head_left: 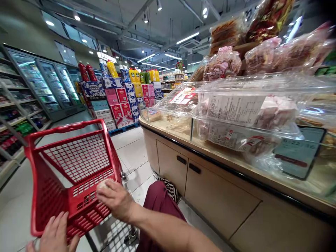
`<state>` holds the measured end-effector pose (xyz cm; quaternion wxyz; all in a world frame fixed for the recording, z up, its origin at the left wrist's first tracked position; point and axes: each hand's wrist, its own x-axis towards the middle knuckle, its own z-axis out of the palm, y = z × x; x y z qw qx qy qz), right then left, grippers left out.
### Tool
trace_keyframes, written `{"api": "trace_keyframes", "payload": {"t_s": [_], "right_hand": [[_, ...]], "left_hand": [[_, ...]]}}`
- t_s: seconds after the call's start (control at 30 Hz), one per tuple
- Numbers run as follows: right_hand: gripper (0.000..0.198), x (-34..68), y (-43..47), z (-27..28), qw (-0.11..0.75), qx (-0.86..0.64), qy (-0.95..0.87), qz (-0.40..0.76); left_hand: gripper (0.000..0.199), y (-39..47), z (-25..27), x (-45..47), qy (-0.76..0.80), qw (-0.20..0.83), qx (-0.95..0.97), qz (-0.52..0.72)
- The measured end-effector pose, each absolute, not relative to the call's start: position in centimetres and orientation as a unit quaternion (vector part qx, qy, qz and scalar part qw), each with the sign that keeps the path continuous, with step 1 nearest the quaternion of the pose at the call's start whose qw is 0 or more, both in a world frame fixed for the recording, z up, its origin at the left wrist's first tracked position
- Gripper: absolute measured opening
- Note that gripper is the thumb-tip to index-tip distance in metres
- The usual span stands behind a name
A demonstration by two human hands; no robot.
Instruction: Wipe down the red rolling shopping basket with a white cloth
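Observation:
A red plastic shopping cart [69,129] stands in front of me on the left, its mesh child-seat tray facing up. My right hand [117,199] is closed around a crumpled whitish wad [103,184], perhaps a cloth, at the near right side of the tray. The fingers partly hide this wad. At the bottom left, my left hand [56,232] rests on the cart's near edge, fingers stretched out and thumb apart. My leg in maroon trousers [162,206] is beside the cart.
On the right runs a wooden counter [168,157] with clear plastic food boxes [236,108], bagged breads [223,64] and a tablet-like sign [301,150]. Stacked drink cartons [122,105] stand ahead. Glass-door fridges [39,82] and shelves line the left. A striped bag [170,189] lies by the counter's foot.

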<state>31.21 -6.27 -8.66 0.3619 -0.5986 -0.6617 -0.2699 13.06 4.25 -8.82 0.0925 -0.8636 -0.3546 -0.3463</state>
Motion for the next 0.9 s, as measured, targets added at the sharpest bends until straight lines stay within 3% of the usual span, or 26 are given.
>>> {"api": "trace_keyframes", "payload": {"t_s": [0.17,0.33,0.53,0.73,0.9], "right_hand": [[0.024,29.7,-8.3,-9.0,0.450,-0.503,-0.686,-0.271],[0.041,31.1,-7.4,-13.4,0.517,-0.501,-0.659,-0.218],[0.045,31.4,-8.4,-18.5,0.452,-0.533,-0.693,-0.178],[0.049,32.2,-7.7,-16.3,0.497,-0.533,-0.657,-0.194],[0.049,31.2,-8.4,-17.6,0.458,-0.540,-0.686,-0.169]], "left_hand": [[0.063,0.7,-7.6,12.4,-0.409,0.139,-0.870,-0.236],[0.072,-1.0,-8.1,11.8,-0.449,0.124,-0.869,-0.164],[0.078,-2.1,-8.1,11.6,-0.461,0.082,-0.873,-0.138],[0.076,-2.4,-8.1,11.7,-0.463,0.079,-0.870,-0.151],[0.077,-2.4,-8.1,11.6,-0.459,0.076,-0.873,-0.147]]}}
